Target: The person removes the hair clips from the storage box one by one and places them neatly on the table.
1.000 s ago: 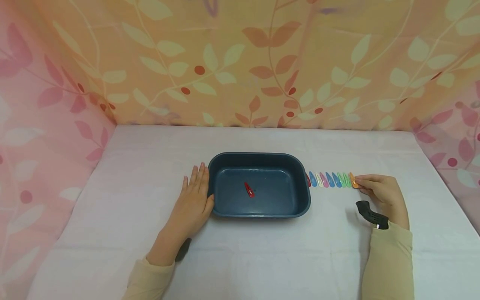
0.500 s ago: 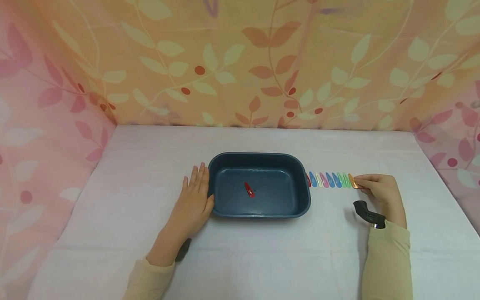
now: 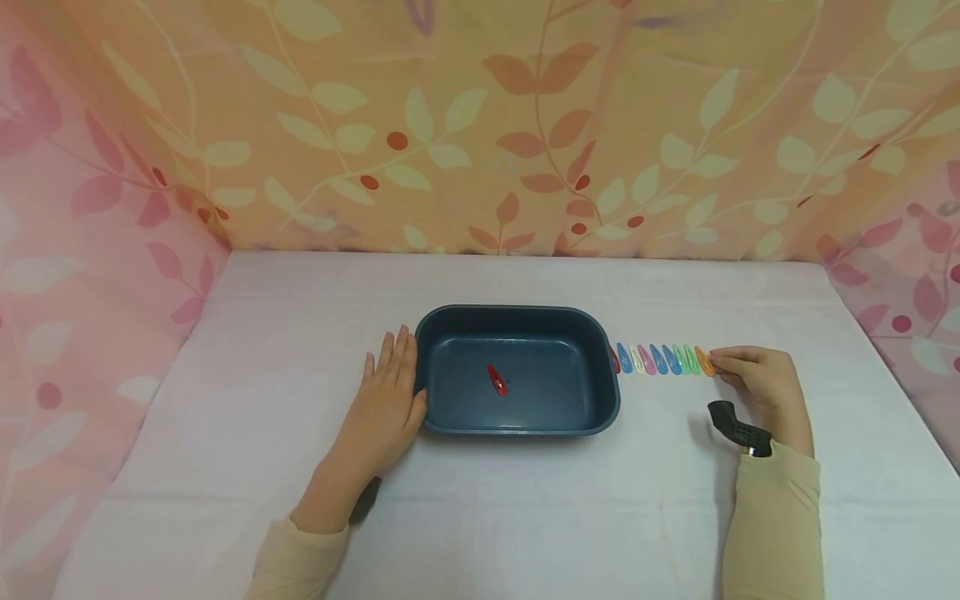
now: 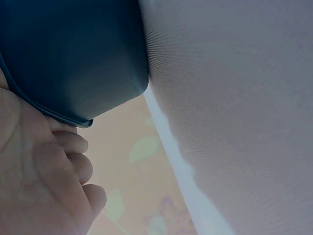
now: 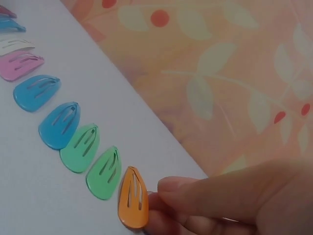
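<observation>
A dark blue rectangular tub (image 3: 519, 423) stands on the white cloth, with one red snap hair clip (image 3: 497, 380) lying inside. My left hand (image 3: 385, 406) rests against the tub's left wall, fingers extended and thumb at its near corner. To the right of the tub runs a row of hair clips in red, blue (image 5: 59, 126), white, pink (image 5: 20, 67) and green (image 5: 104, 174). The orange hair clip (image 5: 133, 205) forms its right end. Thumb and fingertips of my right hand (image 3: 767, 387) are together at the orange clip's right edge, holding it; some fingers are hidden.
A white cloth (image 3: 525, 517) covers the table. Patterned curtains (image 3: 450, 125) hang behind it and at both sides. A black wrist mount (image 3: 738, 429) sticks out beside my right wrist. The tub's right wall partly hides the red clip at the row's left end.
The orange hair clip has shifted slightly left and tilted, closer to the green clips, with my right hand moving along. My left hand and the tub stay in place.
</observation>
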`<action>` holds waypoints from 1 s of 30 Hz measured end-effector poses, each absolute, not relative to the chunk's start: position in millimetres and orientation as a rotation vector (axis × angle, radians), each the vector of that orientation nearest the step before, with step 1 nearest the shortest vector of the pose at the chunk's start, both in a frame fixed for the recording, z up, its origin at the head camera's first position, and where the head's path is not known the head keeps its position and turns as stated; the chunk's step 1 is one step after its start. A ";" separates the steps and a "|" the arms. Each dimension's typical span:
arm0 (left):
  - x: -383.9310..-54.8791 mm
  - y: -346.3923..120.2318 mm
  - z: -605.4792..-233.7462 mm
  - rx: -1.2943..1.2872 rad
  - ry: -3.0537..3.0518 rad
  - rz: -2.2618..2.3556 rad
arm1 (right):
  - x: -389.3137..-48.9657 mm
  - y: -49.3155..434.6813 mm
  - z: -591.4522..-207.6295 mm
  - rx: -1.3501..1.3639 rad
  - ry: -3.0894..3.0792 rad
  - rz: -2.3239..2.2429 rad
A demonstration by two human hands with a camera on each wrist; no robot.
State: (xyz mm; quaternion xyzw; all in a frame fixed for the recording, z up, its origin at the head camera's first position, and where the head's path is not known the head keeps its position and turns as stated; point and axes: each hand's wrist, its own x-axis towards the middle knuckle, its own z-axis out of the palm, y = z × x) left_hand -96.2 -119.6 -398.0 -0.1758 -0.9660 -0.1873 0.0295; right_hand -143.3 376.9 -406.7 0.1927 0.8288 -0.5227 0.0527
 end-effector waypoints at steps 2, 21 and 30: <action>-96.1 -119.6 -397.5 -0.540 -2.981 -0.579 | -142.5 377.5 -405.9 0.593 2.468 -1.652; -96.4 -119.3 -397.9 -0.537 -2.993 -0.577 | -137.9 383.0 -403.6 0.577 2.101 -2.098; -95.8 -119.5 -397.9 -0.532 -3.011 -0.581 | -136.9 381.5 -398.5 0.568 2.111 -2.082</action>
